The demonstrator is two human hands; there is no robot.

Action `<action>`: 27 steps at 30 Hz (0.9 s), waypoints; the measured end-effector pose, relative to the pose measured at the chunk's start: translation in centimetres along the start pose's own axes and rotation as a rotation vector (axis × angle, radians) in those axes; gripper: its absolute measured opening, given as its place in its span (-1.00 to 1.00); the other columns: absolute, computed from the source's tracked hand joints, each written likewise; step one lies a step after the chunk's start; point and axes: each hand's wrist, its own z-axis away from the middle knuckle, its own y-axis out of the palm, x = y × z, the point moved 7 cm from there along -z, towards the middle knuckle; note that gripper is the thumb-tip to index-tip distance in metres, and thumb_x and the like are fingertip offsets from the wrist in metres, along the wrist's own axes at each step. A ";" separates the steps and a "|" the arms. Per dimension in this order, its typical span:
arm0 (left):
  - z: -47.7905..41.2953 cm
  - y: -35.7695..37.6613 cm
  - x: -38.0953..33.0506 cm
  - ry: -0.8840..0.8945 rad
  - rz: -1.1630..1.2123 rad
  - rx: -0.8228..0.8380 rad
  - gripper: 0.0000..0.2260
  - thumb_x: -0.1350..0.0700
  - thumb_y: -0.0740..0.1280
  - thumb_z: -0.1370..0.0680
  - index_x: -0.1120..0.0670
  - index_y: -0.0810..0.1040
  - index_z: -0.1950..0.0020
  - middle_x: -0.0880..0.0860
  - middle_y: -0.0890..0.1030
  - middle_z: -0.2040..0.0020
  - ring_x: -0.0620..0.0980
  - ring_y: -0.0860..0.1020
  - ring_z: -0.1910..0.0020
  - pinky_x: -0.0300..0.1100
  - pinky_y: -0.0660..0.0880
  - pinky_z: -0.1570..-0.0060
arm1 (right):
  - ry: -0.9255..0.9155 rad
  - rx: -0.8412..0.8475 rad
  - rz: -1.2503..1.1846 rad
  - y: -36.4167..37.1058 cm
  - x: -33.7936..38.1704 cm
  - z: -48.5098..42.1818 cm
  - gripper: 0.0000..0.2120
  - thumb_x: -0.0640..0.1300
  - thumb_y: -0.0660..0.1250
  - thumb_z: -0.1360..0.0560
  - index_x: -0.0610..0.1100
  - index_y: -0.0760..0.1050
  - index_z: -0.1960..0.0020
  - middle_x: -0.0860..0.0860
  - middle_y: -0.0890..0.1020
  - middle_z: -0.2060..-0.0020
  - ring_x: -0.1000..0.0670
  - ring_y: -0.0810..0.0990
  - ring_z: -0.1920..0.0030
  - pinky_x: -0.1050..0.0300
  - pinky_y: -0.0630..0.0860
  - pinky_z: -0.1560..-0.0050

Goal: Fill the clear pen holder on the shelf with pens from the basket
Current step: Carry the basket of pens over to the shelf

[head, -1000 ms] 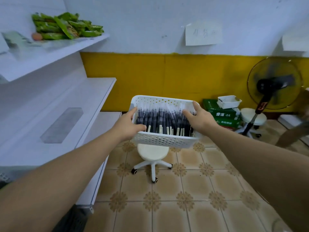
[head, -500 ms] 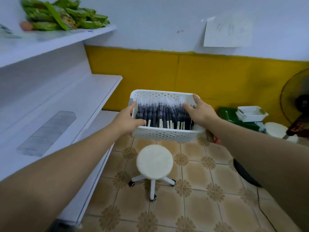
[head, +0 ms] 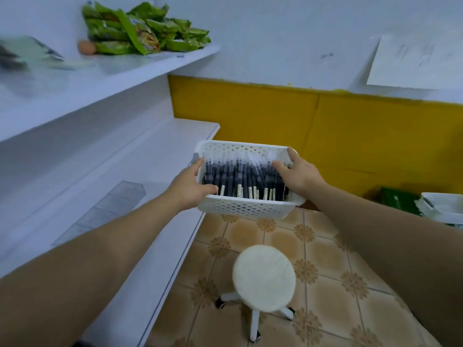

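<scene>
A white perforated basket point(head: 244, 209) full of dark pens point(head: 240, 179) is held in the air beside the right end of the white middle shelf point(head: 140, 156). My left hand point(head: 191, 187) grips its left rim with the thumb over the edge. My right hand point(head: 298, 174) grips the right rim, fingers lying over the pens. A clear flat pen holder point(head: 105, 211) lies on the middle shelf, left of the basket and under my left forearm.
A white round stool point(head: 264, 274) stands on the tiled floor below the basket. Green snack packets point(head: 142, 33) and an egg point(head: 86, 47) lie on the top shelf. A green box point(head: 398, 200) and a white tray point(head: 443, 206) sit at right by the yellow wall.
Both hands have lifted the basket off the stool and carried it up and left toward the shelf. My view has turned left, so the fan is out of sight.
</scene>
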 end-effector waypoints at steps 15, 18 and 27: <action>-12.2 -5.2 5.6 -0.088 0.076 -0.037 -0.21 0.07 0.45 -0.48 -0.11 0.06 -0.57 0.05 0.27 -0.50 0.15 0.41 -0.34 0.15 0.51 -0.17 | -0.050 0.073 0.009 6.2 7.5 -12.9 -0.30 0.29 0.08 -0.57 0.04 -0.07 -0.57 -0.12 0.26 -0.50 -0.21 0.38 -0.37 -0.08 0.42 -0.29; -13.9 -6.4 7.2 -0.134 0.088 -0.087 -0.21 0.06 0.46 -0.47 -0.12 0.07 -0.57 0.05 0.26 -0.50 0.15 0.39 -0.36 0.16 0.47 -0.23 | -0.097 0.117 0.003 7.9 9.4 -15.6 -0.31 0.27 0.08 -0.58 0.03 -0.08 -0.58 -0.14 0.28 -0.48 -0.22 0.41 -0.34 -0.12 0.44 -0.27; -13.9 -11.0 12.0 -0.285 0.135 -0.320 -0.21 0.05 0.45 -0.48 -0.12 0.05 -0.57 0.04 0.22 -0.53 0.10 0.34 -0.41 0.12 0.46 -0.25 | -0.357 0.294 0.021 14.4 17.9 -21.7 -0.30 0.29 0.06 -0.57 0.01 -0.07 -0.58 -0.19 0.35 -0.43 -0.25 0.37 -0.36 -0.10 0.40 -0.29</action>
